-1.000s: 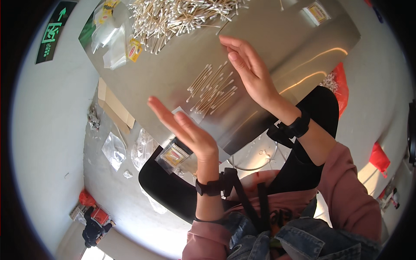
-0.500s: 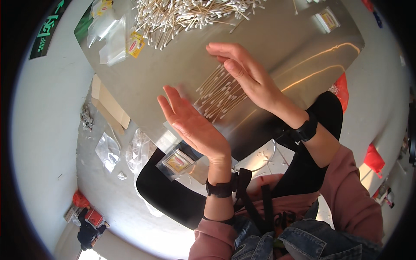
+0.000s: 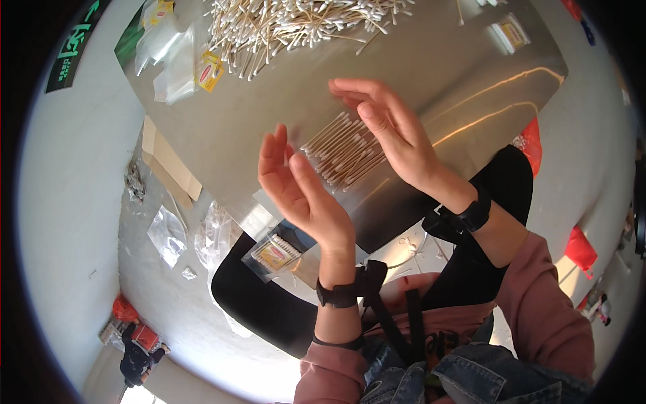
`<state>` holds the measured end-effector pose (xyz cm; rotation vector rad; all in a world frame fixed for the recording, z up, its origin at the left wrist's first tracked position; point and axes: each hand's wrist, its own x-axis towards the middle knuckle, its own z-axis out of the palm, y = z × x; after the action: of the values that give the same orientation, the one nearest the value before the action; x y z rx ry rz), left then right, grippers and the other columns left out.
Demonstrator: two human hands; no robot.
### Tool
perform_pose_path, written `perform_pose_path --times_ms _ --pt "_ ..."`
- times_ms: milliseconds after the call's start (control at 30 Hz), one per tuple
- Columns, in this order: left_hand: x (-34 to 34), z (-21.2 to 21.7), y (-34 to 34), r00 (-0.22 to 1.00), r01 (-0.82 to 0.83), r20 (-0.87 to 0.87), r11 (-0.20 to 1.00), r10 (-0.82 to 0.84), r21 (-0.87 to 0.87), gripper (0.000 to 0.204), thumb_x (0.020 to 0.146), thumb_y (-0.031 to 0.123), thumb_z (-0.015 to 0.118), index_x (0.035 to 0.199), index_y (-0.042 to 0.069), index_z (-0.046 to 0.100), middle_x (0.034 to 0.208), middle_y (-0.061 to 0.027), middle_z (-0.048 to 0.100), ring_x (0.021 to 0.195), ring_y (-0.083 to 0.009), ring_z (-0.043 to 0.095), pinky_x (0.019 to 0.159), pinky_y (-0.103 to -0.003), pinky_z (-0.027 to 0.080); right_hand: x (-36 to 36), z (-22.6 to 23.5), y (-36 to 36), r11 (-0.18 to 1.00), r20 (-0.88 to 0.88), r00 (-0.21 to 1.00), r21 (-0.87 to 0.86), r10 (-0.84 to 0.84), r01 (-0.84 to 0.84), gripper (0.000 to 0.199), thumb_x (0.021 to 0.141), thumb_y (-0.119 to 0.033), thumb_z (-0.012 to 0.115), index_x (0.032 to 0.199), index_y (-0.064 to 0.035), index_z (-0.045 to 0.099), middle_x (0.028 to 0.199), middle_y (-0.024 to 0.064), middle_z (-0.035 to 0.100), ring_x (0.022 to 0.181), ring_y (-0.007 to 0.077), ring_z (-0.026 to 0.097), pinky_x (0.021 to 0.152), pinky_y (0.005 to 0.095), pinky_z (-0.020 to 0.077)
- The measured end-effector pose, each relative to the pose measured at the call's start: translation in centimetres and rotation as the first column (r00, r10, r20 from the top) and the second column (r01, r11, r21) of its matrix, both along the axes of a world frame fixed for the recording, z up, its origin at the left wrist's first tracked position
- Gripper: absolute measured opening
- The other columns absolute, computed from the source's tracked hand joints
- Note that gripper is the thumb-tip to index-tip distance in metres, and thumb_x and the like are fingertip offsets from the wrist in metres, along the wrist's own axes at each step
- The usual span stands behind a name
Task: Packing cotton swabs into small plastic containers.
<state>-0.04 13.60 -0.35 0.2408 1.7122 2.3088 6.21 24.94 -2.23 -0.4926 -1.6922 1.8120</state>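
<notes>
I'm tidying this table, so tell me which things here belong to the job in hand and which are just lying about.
In hand:
left hand and right hand, both open
small row of cotton swabs between them
big swab heap
packed swab bag

Lying about:
empty clear bags
cardboard
plastic scraps on floor

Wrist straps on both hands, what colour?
Black, clearest in the head view: left strap, right strap.

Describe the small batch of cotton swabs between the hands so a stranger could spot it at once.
Start at the shiny metal table. Between the open left hand and right hand lies a small bundle of cotton swabs. Unlike the big loose heap at the far edge, these lie side by side, all parallel.
</notes>
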Motion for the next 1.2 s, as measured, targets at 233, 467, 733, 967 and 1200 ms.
perform_pose_path --times_ms 233,467,733,967,1200 --pt "-5.2 0.2 -1.6 0.632 -0.074 -0.500 0.597 -0.592 -0.799 0.013 0.082 0.005 0.074 0.093 0.007 0.067 0.090 -0.0070 0.057 0.090 -0.0284 0.053 0.083 -0.040 0.044 2.2 2.1 1.7 0.966 0.060 0.994 0.251 -0.087 0.069 0.030 0.099 -0.010 0.060 0.127 -0.0032 0.056 0.115 0.0085 0.065 0.107 0.0169 0.061 0.092 0.0315 0.0481" --pt "-6.7 1.3 -0.6 0.506 0.013 -0.358 0.421 -0.785 -0.907 0.010 0.082 0.006 0.071 0.090 0.006 0.065 0.091 -0.0089 0.057 0.090 -0.0311 0.054 0.083 -0.042 0.044 4.5 1.9 1.5 0.956 0.128 0.982 0.275 -0.141 0.102 0.032 0.093 -0.004 0.063 0.125 -0.0043 0.057 0.112 0.0075 0.066 0.100 0.0165 0.062 0.086 0.0299 0.0489" --pt "-3.6 6.6 1.2 0.668 0.272 -0.241 0.533 -0.704 -0.801 0.009 0.092 0.008 0.064 0.097 0.001 0.063 0.088 -0.0060 0.066 0.082 -0.0170 0.062 0.075 -0.031 0.049 5.9 1.5 1.8 0.984 0.084 0.983 -0.068 -0.161 0.167 0.027 0.099 -0.007 0.058 0.126 -0.0031 0.055 0.113 0.0099 0.065 0.101 0.0166 0.062 0.089 0.0325 0.0492" --pt "12.5 10.5 7.5 0.635 0.435 -0.433 0.760 -0.640 -0.483 0.024 0.079 0.000 0.064 0.103 0.002 0.062 0.107 -0.0157 0.063 0.101 -0.0351 0.060 0.084 -0.046 0.046 4.6 0.4 0.7 0.975 0.100 0.984 -0.156 -0.146 0.161 0.030 0.102 -0.013 0.056 0.130 -0.0029 0.053 0.119 0.0092 0.062 0.107 0.0163 0.060 0.096 0.0326 0.0458" --pt "3.5 2.7 -3.5 0.829 -0.051 -0.359 0.581 -0.430 -0.813 0.013 0.081 0.001 0.074 0.091 0.003 0.064 0.087 -0.0084 0.059 0.084 -0.0262 0.056 0.076 -0.036 0.045 5.3 0.7 1.5 0.982 0.128 0.975 0.078 -0.183 0.174 0.027 0.092 0.004 0.057 0.118 -0.0035 0.060 0.108 0.0062 0.066 0.092 0.0115 0.062 0.078 0.0261 0.0486"
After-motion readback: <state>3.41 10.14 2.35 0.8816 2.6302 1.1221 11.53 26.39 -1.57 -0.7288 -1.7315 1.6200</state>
